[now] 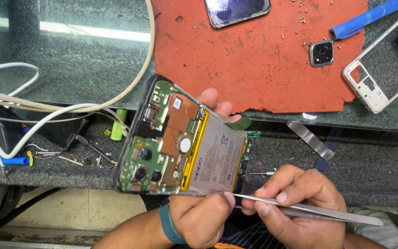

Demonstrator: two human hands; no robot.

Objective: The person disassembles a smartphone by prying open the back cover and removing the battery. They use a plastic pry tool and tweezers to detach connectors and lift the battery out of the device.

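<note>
Gripping the opened phone (180, 143) in your left hand (199, 216), clear above the counter's front edge; right hand (295, 196) fingers pinch tweezers (309, 211), tips at the battery's (215, 159) lower edge, nearest your right.

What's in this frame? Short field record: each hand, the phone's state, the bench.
left hand: grips the opened phone, thumb on its lower edge
right hand: pinches metal tweezers, tip at the phone's lower edge
phone state: back off, green circuit board and battery exposed
bench: red mat with camera module, loose screws; white phone frame on the right
</note>
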